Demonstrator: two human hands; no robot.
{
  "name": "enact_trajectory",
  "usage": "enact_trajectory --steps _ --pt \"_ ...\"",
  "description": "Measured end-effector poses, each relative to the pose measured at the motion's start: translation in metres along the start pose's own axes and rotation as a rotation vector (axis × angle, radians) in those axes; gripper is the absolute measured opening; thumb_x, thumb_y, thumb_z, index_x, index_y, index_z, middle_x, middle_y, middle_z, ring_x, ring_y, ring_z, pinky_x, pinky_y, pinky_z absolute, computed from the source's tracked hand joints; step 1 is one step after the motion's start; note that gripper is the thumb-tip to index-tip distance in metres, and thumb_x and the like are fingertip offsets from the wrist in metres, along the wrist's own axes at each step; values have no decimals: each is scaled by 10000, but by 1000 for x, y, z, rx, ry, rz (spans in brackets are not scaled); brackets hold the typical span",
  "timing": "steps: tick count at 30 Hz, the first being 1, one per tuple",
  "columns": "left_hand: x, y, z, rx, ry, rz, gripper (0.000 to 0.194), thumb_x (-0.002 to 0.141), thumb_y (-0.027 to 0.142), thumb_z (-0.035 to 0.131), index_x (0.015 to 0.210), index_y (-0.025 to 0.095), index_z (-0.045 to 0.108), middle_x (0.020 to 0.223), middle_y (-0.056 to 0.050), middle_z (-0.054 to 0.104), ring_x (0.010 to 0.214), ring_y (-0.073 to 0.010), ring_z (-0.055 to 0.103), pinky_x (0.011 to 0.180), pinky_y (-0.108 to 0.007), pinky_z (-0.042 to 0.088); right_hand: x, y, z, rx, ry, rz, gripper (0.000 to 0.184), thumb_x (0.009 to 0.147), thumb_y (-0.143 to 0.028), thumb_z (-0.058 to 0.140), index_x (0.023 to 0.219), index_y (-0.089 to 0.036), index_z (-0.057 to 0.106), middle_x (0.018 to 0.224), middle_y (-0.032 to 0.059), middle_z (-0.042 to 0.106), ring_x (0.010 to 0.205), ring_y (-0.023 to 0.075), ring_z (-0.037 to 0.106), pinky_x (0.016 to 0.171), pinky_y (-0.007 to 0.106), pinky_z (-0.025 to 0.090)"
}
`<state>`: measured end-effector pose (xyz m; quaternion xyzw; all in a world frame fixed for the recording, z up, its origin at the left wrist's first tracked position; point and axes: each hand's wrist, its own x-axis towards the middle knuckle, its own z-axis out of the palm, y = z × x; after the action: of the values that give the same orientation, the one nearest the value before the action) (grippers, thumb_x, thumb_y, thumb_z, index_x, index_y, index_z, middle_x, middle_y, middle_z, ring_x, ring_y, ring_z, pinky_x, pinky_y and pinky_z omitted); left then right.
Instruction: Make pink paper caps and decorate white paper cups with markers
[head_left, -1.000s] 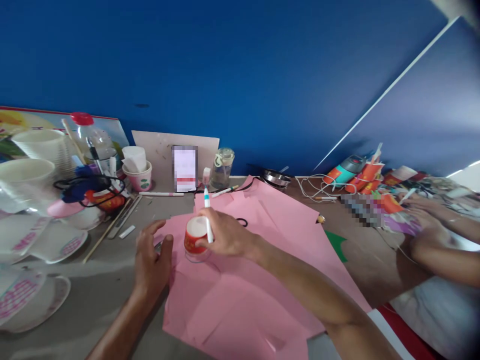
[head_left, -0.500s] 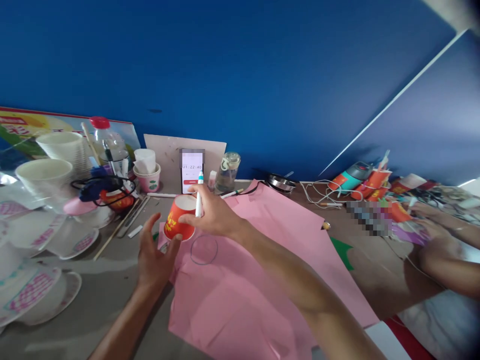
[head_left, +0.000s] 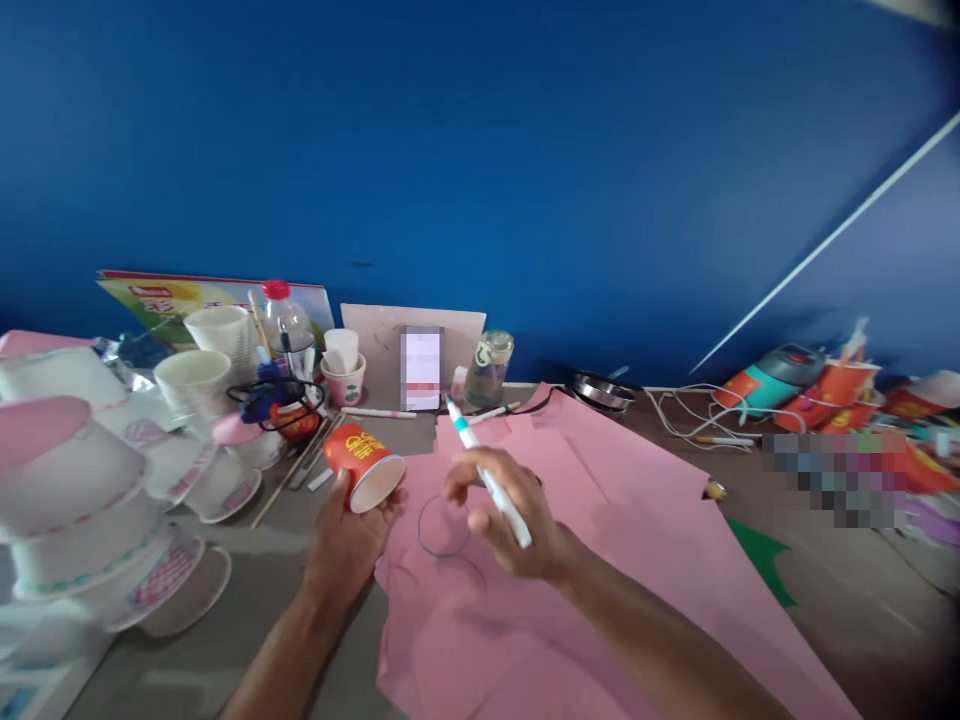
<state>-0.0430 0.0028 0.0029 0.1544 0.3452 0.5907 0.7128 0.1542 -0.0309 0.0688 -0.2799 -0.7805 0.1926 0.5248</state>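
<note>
A red paper cup point(head_left: 358, 455) with yellow lettering lies tilted in my left hand point(head_left: 349, 535), its open mouth facing right and toward me. My right hand point(head_left: 517, 510) holds a white marker point(head_left: 491, 475) with a teal band, its teal end pointing up and left. Below both hands spreads pink paper point(head_left: 600, 520), with one drawn circle point(head_left: 444, 527) just left of my right fingers. The paper's left part is creased. My left fingers are partly hidden behind the cup.
On the left stand stacked white paper bowls point(head_left: 82, 500) and paper cups point(head_left: 193, 385). A phone point(head_left: 421, 370) leans at the back beside a glass jar point(head_left: 491, 368). Behind the paper are a tape roll point(head_left: 600, 390) and white cables point(head_left: 667, 420). A teal bottle point(head_left: 772, 380) lies at right.
The cup has gone from upside down on the paper, under both hands, into my left hand, tipped over. My right hand has let go of the cup and moved right with the marker.
</note>
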Motion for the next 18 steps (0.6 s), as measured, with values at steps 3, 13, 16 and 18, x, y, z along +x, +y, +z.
enact_trajectory --steps 3,13,16,18 --pt "-1 -1 3 -27 -1 -67 311 747 415 661 945 175 653 888 -66 751 815 -221 696 786 -373 547 -13 -2 -1 -168 -28 -77 367 940 -441 449 1230 -216 462 855 66 646 730 201 594 746 408 504" --pt "-3 -8 3 589 177 409 505 607 318 775 1042 211 542 951 -6 650 809 -163 622 765 -296 505 -18 37 -1 -270 112 319 448 848 -185 538 1269 -219 390 977 72 646 856 191 637 784 351 536" --pt "0 -5 3 873 304 588 584 584 303 756 1106 199 516 1047 -57 597 914 -215 599 855 -378 486 -19 54 -4 -334 142 383 451 834 -180 531 1263 -216 395 965 75 646 840 201 645 762 361 542" --pt "2 -5 2 1002 325 661 584 599 311 735 1126 186 515 1089 -87 577 971 -245 585 894 -423 469 -19 63 -4 -366 129 393 446 828 -182 534 1254 -209 403 967 84 650 836 210 648 754 367 545"
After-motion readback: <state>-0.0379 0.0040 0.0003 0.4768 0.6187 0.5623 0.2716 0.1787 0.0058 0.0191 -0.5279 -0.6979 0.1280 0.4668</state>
